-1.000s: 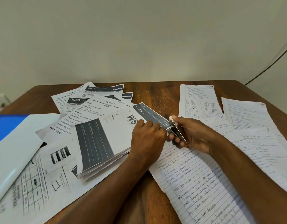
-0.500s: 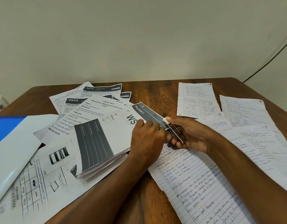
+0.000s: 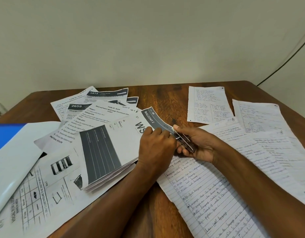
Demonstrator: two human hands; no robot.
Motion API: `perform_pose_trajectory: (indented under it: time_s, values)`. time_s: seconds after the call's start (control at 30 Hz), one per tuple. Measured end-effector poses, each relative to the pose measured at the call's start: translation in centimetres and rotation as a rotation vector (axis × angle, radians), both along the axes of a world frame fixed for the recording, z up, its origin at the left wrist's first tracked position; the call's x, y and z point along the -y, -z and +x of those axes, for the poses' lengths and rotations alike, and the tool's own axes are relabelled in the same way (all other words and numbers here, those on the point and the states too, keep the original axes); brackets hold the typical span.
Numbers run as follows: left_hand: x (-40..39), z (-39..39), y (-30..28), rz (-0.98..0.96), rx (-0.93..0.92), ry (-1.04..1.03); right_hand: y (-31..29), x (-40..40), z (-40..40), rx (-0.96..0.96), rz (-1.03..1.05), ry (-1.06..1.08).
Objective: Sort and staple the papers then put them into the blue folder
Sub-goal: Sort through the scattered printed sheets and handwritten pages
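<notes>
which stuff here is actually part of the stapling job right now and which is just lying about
In use:
- stapler, gripped by the right hand
- printed stack, its corner in the stapler, held by the left hand
- blue folder, waiting at the left edge

Lying about:
- handwritten lined sheets
- loose printed sheets
- cable on the wall

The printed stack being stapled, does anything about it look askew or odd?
Yes. The printed stack isn't squared: its near edges fan out unevenly. The left hand holds its far corner where the right hand grips the stapler, and that corner curls upward.
</notes>
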State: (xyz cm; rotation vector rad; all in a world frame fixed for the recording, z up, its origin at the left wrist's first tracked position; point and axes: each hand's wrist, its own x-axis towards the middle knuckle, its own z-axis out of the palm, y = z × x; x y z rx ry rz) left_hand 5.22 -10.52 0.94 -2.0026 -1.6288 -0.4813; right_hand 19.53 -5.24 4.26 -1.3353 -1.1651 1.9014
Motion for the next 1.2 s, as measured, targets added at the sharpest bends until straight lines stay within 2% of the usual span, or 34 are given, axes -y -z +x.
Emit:
perform_pose_trajectory:
  time_s: [0.83,1.2]
  values:
    - [0.14,0.12,0.29,-0.008,0.045,0.007,0.08,0.36,-0.37,-0.062,-0.015,0.067]
    - [0.05,-0.22,0.49,0.021,0.081,0.035,0.55,0.60,-0.78,-0.007,0.099,0.111]
